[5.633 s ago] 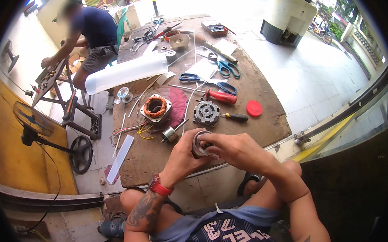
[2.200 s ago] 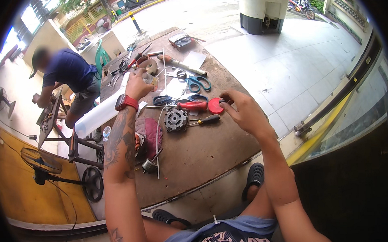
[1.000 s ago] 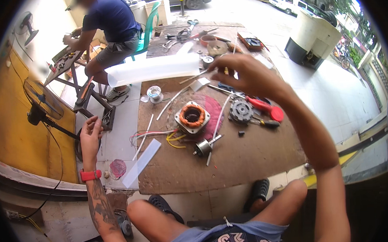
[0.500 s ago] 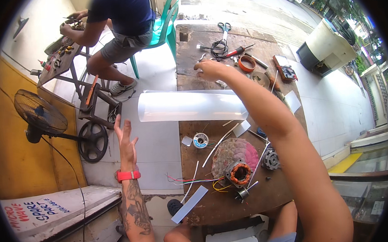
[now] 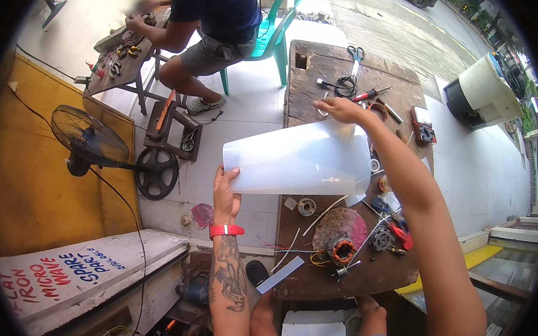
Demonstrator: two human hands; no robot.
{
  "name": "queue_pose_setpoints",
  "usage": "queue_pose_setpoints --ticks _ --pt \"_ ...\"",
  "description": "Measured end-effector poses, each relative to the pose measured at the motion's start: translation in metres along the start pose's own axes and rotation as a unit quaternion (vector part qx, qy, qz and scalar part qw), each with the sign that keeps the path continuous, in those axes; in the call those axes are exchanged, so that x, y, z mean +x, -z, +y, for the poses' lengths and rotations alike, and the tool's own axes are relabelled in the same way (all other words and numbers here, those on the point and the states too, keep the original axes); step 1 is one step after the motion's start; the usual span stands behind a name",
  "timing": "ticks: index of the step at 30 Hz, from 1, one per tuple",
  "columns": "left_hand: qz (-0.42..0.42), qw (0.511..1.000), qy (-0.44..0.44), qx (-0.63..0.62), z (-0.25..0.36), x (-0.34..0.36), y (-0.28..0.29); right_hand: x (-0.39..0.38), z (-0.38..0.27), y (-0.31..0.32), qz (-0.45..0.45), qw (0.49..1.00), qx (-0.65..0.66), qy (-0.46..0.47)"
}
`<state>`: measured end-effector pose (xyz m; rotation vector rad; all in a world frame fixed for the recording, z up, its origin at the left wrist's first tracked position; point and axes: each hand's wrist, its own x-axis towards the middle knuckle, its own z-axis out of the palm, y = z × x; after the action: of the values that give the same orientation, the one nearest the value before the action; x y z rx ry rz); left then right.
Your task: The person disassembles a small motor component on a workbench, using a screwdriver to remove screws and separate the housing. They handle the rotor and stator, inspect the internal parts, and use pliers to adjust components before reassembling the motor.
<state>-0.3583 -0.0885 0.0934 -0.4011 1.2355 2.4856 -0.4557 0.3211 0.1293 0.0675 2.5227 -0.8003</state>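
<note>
A large sheet of clear, milky plastic [image 5: 281, 161], curled into a loose roll, lies crosswise over the workbench and juts past its left edge. My left hand [image 5: 226, 185] grips the roll's left end, thumb on top. Beyond its far edge, my right hand [image 5: 339, 111] has its fingers drawn together beside a thin silvery loop [image 5: 322, 106]; whether it holds that loop is unclear. Nearer to me stand an orange-wound motor stator [image 5: 343, 251] and a mottled pink round pad [image 5: 339, 228]. A solder spool [image 5: 306, 207] lies close to the roll.
Scissors [image 5: 355, 55], a red soldering iron [image 5: 368, 94] and a multimeter [image 5: 424, 126] lie on the wooden bench [image 5: 312, 68]. Left are a standing fan [image 5: 91, 138] and a low stool [image 5: 173, 133]. Another person [image 5: 216, 25] works at a small table beside a green chair [image 5: 274, 37].
My left hand has closed on the roll's left end, where before it was spread open and apart. The roll now sits nearer to me and its right end is wider. My view has shifted.
</note>
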Motion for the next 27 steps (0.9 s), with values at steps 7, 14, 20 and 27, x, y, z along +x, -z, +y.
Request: queue_pose_setpoints --ticks 7,14,20,27 --pt "-0.094 0.993 0.022 -0.071 -0.03 -0.002 -0.066 -0.054 -0.014 0.106 0.058 0.995 -0.07 0.027" --pt "-0.002 0.996 0.058 0.074 -0.115 0.03 -0.134 -0.052 -0.052 0.105 0.088 0.991 -0.042 0.094" --pt "0.089 0.871 0.056 0.481 -0.12 0.05 -0.1 -0.005 -0.073 0.0 -0.002 0.99 -0.1 0.098" --pt "0.074 0.875 -0.08 0.472 0.019 -0.12 -0.013 0.063 -0.063 -0.07 0.086 0.996 0.01 0.009"
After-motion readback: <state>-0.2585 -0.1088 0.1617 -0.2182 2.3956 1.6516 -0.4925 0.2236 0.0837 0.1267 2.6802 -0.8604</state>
